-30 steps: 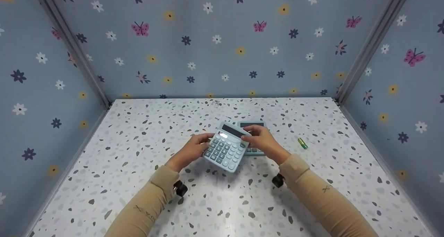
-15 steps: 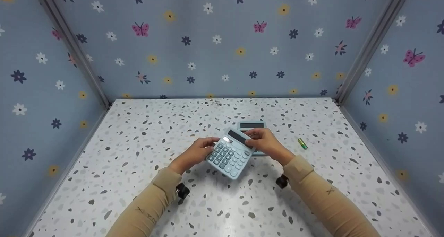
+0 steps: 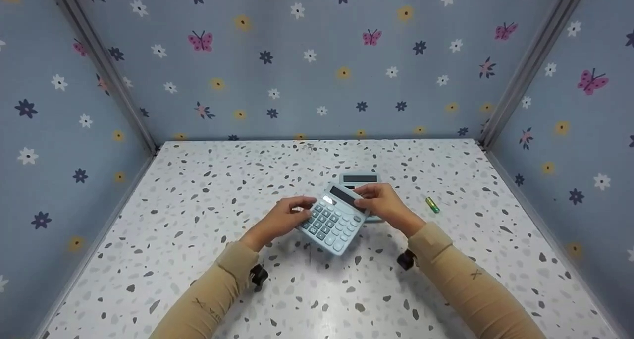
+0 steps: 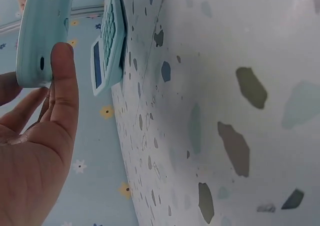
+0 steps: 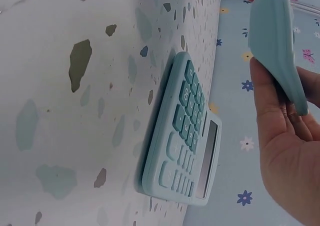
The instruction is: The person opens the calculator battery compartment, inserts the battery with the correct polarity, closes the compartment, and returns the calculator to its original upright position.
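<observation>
A pale blue calculator [image 3: 333,219], keys and dark display facing up, is held off the table and turned at an angle. My left hand [image 3: 283,217] pinches its left edge, thumb on the front and fingers behind. On the upper right edge my right hand [image 3: 387,203] pinches it beside the display. In both wrist views the held calculator [image 4: 42,36] shows its side, well above the tabletop. A second pale blue calculator [image 5: 180,136] lies face up on the table, partly hidden in the head view behind the first one and my right hand.
A green and yellow battery [image 3: 432,204] lies on the table right of my right hand. The speckled white table [image 3: 223,175] meets flower-patterned walls [image 3: 317,56] at the back and both sides.
Both hands have shifted right and slightly toward me with the held calculator. More of the lying calculator's display has come into view. The battery has stayed in place.
</observation>
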Action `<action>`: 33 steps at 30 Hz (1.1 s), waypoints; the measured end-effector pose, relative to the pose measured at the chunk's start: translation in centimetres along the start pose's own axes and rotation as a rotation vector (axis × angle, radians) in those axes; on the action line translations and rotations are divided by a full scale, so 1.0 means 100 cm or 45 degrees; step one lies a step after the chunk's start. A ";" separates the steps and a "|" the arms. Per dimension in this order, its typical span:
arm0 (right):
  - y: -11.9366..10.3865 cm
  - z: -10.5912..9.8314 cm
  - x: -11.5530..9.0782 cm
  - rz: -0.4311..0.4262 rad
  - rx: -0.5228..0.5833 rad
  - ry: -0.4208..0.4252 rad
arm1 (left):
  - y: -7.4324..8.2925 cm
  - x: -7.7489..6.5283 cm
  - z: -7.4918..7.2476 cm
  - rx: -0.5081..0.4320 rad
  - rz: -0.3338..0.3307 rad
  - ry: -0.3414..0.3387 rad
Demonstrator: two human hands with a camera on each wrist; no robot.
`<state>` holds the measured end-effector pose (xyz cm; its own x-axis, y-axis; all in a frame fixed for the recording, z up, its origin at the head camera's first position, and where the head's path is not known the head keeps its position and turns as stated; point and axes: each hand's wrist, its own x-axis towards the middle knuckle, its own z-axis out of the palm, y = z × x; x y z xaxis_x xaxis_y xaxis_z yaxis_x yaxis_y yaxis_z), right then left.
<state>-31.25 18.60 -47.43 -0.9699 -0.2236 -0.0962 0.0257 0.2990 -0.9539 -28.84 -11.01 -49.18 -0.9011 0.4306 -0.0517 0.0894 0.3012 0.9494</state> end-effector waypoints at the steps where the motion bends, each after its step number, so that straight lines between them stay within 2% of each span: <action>1: 0.000 -0.001 0.000 0.008 -0.004 0.005 | 0.000 -0.001 0.000 0.024 0.019 -0.001; 7: 0.001 -0.007 -0.001 0.053 -0.003 -0.002 | 0.002 -0.007 0.001 0.155 0.120 -0.015; 15: 0.004 -0.013 0.000 0.099 0.041 -0.007 | -0.002 -0.010 0.002 0.289 0.350 -0.035; 19: 0.006 -0.015 0.000 0.112 0.072 -0.012 | -0.006 -0.010 0.002 0.338 0.402 -0.046; 25: 0.007 -0.011 0.001 0.170 0.078 0.002 | -0.008 -0.010 0.005 0.407 0.499 -0.016; 33: 0.005 -0.011 0.000 0.211 0.101 -0.010 | -0.006 -0.011 0.006 0.410 0.529 -0.021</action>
<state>-31.53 19.76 -47.59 -0.9488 -0.1850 -0.2559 0.2043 0.2581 -0.9443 -27.69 -11.12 -49.88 -0.7556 0.5816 0.3014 0.5658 0.3476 0.7477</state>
